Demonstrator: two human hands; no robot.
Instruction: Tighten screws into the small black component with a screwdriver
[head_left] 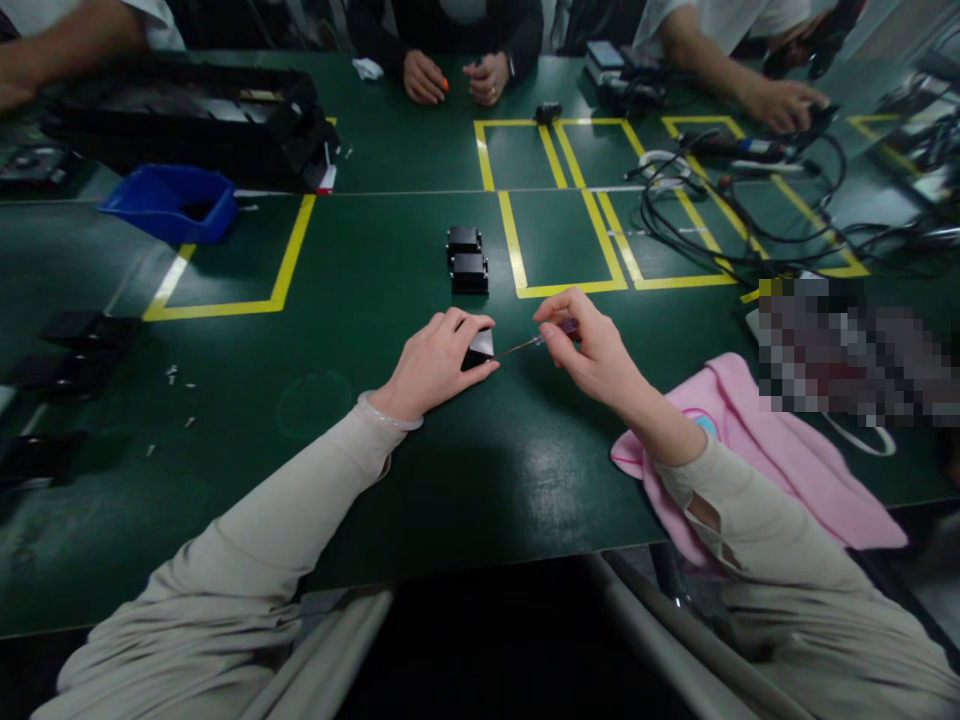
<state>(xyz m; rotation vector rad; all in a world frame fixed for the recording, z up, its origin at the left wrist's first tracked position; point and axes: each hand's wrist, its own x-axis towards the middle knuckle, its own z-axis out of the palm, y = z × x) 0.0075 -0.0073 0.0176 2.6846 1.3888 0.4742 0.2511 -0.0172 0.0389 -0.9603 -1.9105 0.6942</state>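
Head view: seeing what near the middle of the frame?

– Gripping a small black block [480, 352], boxy and hard-edged, glossy on top, with the left hand [435, 365]; curling fingers over its far side, laying the thumb along its near side, hiding much of it.

– And with the right hand [589, 345]?

– Pinching a slim screwdriver [571, 326] by its smooth purple handle between thumb and fingers; pointing the thin metal shaft leftward.

– Lying where, exactly, that block?

– Resting on the smooth green table [540, 490] at frame centre, within the left thumb-and-finger span, just left of the screwdriver tip; showing too little to tell touching from nearly touching.

– Finding what around that?

– Seeing two more black blocks [470, 268] standing just above the hands; meeting flat yellow tape [570, 291] toward the upper right, soft pink cloth [739, 400] bunching by the right forearm, small screws [172, 375] scattering at left; seeing green tabletop stretching from the wrists to the near edge, lower middle.
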